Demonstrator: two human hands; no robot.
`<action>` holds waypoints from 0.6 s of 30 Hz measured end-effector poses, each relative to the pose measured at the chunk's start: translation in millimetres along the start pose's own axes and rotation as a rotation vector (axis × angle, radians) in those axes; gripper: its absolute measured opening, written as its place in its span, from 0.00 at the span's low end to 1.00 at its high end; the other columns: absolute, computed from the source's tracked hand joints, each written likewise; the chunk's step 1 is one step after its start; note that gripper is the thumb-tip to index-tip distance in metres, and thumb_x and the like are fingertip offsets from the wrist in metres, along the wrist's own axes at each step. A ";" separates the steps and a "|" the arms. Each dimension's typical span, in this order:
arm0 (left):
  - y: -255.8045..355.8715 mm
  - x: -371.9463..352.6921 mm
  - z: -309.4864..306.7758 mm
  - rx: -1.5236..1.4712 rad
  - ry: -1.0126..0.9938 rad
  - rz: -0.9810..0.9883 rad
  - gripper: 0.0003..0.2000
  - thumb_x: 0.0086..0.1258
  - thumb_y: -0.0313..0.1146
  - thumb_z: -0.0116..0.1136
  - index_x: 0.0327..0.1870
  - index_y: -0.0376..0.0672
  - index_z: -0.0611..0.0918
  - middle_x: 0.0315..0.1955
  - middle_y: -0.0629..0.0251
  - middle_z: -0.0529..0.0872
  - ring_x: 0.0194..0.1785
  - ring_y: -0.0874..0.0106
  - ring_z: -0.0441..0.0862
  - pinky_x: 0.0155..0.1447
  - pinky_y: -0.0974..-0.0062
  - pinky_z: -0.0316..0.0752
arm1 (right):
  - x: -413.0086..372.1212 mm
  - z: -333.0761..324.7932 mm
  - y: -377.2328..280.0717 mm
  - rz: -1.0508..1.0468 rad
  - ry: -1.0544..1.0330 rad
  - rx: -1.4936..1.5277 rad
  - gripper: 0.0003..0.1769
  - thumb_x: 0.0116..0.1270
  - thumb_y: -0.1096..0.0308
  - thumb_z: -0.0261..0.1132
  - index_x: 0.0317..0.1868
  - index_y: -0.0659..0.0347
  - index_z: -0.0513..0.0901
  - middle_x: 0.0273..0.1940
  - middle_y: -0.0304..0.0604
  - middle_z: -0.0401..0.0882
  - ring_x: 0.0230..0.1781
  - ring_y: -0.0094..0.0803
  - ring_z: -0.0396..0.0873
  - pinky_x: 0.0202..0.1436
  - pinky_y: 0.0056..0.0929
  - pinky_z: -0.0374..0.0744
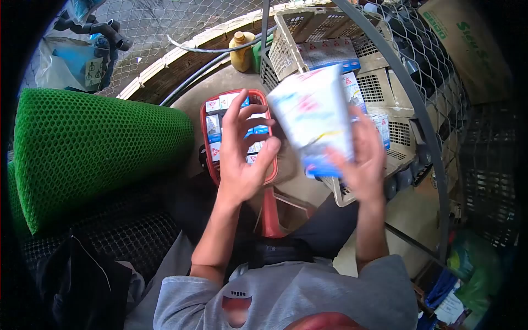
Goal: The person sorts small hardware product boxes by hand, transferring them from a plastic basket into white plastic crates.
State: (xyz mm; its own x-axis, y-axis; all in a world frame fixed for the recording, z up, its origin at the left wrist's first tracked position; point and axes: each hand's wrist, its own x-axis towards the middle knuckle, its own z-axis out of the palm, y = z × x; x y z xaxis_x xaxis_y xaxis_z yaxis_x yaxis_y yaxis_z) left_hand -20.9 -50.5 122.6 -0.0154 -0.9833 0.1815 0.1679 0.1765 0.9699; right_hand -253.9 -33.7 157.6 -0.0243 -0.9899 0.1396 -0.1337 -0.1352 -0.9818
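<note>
A white and blue box (313, 118), blurred by motion, is gripped by my right hand (363, 159) at its right edge, between the red basket and the beige crates. My left hand (245, 157) holds nothing, its fingers spread above the red basket (273, 171). Several small white and blue boxes (213, 127) stand in that basket, partly hidden by my left hand. More boxes of similar colours (330, 52) lie in the beige plastic crate (286, 52) at the upper right.
A roll of green mesh (102, 148) lies at the left. A yellow bottle (241, 52) stands behind the basket. A curved metal bar (421, 104) and wire netting run along the right. A red stool-like piece (270, 214) is between my legs.
</note>
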 end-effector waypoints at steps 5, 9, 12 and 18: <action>-71.0 -11.1 -34.6 0.285 -0.014 -0.219 0.34 0.76 0.32 0.67 0.80 0.42 0.65 0.60 0.54 0.81 0.55 0.68 0.85 0.55 0.70 0.82 | 76.2 -82.1 48.4 0.206 0.139 0.021 0.39 0.74 0.71 0.70 0.78 0.76 0.62 0.64 0.58 0.81 0.64 0.38 0.82 0.66 0.32 0.80; -174.5 -71.6 -86.2 0.166 -0.036 -0.517 0.27 0.80 0.34 0.63 0.76 0.39 0.71 0.56 0.56 0.85 0.52 0.71 0.85 0.54 0.70 0.82 | 113.8 -91.8 135.4 0.454 -0.091 -0.026 0.40 0.76 0.61 0.69 0.80 0.71 0.63 0.70 0.50 0.76 0.72 0.35 0.71 0.74 0.35 0.71; -249.1 -132.7 -129.6 0.278 -0.006 -0.631 0.27 0.78 0.36 0.65 0.73 0.34 0.73 0.50 0.55 0.88 0.49 0.70 0.87 0.52 0.70 0.83 | 123.0 -84.4 177.5 0.678 -0.445 -0.285 0.25 0.79 0.58 0.64 0.68 0.66 0.79 0.57 0.49 0.85 0.60 0.35 0.79 0.62 0.37 0.77; -260.7 -117.6 -137.7 0.544 -0.114 -0.722 0.30 0.71 0.48 0.68 0.67 0.38 0.80 0.50 0.44 0.90 0.55 0.55 0.89 0.61 0.60 0.82 | 114.9 -68.2 166.6 0.149 -0.534 -0.940 0.20 0.79 0.60 0.59 0.47 0.74 0.85 0.45 0.68 0.86 0.49 0.62 0.84 0.56 0.48 0.79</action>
State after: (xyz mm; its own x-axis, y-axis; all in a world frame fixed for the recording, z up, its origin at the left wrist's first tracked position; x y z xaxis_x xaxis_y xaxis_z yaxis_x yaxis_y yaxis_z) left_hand 72.8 12.9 -174.0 -0.0384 -0.8579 -0.5123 -0.4081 -0.4545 0.7917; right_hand -346.5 -167.0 18.9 0.3000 -0.9149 -0.2700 -0.8744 -0.1506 -0.4611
